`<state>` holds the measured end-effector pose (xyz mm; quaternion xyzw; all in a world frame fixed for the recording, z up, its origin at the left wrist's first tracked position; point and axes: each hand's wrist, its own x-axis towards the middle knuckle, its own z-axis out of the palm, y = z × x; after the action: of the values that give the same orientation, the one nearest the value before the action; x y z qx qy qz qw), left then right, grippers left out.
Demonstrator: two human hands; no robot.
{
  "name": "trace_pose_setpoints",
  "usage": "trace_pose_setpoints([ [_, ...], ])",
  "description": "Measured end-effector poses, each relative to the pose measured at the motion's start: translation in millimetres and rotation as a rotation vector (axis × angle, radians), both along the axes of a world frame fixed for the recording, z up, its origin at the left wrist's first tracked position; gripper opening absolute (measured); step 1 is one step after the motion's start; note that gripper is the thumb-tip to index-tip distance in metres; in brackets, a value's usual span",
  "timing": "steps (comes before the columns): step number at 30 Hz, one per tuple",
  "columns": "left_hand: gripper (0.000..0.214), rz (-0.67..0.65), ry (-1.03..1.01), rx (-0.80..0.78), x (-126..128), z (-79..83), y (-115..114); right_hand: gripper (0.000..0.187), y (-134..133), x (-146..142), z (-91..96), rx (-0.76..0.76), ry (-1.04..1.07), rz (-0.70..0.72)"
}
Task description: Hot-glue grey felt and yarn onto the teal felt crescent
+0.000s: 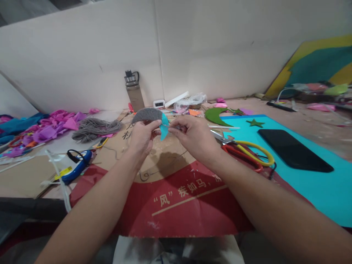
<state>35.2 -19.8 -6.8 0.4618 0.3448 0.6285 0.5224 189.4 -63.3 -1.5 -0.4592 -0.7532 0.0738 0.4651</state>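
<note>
My left hand is closed on a crescent shape wound with grey yarn, its bare turquoise tip pointing down between my hands. My right hand is pinched at that tip, seemingly on the thin grey yarn strand. Both hands hover above a red and brown cardboard sheet. A loose bundle of grey yarn lies to the left on the table.
Scissors with red and yellow handles, a black phone on a turquoise felt sheet, a green felt crescent and star. A blue glue gun at left, pink and purple scraps, a brown bottle by the wall.
</note>
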Motion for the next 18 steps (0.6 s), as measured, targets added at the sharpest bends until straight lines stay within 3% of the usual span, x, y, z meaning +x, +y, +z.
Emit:
trace_pose_setpoints([
  [8, 0.024, -0.07, 0.117, -0.06, 1.0, 1.9, -5.5, 0.011, 7.4, 7.9, 1.5, 0.08, 0.089, -0.092],
  [18, 0.024, -0.177, 0.154, -0.074, 3.2, -0.5, -4.7, 0.013, 12.4, 9.9, 5.1, -0.005, 0.251, -0.123],
])
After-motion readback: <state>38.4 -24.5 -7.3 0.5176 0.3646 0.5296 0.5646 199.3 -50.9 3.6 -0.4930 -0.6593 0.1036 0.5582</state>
